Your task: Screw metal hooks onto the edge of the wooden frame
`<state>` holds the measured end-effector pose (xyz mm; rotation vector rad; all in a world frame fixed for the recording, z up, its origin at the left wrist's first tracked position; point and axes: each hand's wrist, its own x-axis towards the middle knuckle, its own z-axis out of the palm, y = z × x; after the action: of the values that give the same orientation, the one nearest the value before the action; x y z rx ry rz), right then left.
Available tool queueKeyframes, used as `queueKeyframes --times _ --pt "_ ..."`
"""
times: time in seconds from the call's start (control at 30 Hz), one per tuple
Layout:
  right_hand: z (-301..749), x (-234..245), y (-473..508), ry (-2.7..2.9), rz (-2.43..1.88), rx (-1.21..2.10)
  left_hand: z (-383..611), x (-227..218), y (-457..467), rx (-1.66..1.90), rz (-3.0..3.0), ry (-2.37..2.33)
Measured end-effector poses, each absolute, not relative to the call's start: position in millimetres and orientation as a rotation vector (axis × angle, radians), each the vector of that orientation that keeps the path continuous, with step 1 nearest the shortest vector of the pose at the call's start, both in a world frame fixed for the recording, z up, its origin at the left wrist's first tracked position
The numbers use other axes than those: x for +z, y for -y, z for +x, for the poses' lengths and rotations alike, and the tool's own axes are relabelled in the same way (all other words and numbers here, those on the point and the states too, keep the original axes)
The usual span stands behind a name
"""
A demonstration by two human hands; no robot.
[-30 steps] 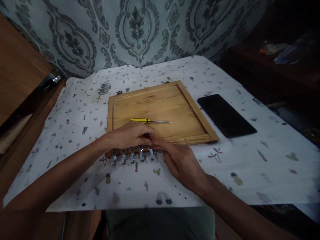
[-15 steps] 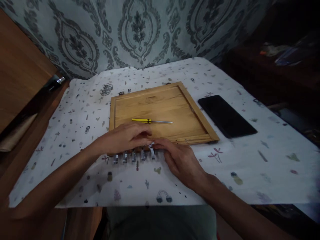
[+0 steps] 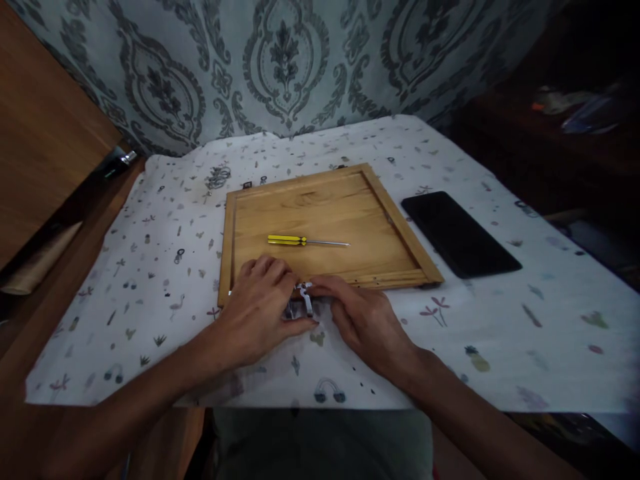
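Note:
A wooden framed board lies on the table, with metal hooks at its front edge. My left hand is curled over that edge and the hooks, thumb on the near side, hiding most of them. One silvery hook shows plainly between my hands. My right hand has its index finger stretched to the upper end of this hook, the other fingers folded beneath; its exact grip is partly hidden. On the board rests a yellow-handled screwdriver, its shaft pointing right, touched by neither hand.
A black tablet-like slab lies right of the board. A small heap of metal pieces sits at the back left. The patterned tablecloth covers the table, and a patterned curtain hangs behind it.
My left hand has shifted toward me and closed down over the hooks, covering most of them. My right hand stays by the rightmost hook. The view has shifted slightly.

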<state>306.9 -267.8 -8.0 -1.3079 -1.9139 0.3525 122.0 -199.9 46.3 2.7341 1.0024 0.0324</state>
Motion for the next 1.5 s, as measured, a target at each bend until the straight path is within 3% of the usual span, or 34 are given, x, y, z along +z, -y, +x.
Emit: queueKeyframes --times 0.77,1.2,1.5 --pt "309 -5 272 1.76 -1.24 0.382 127 43 196 0.13 2.638 -0.996" --pt "292 31 176 2.11 -1.772 0.258 128 31 192 0.155 2.66 -1.007" --pt "297 29 176 1.995 -1.664 0.199 129 36 193 0.156 2.666 -0.994"
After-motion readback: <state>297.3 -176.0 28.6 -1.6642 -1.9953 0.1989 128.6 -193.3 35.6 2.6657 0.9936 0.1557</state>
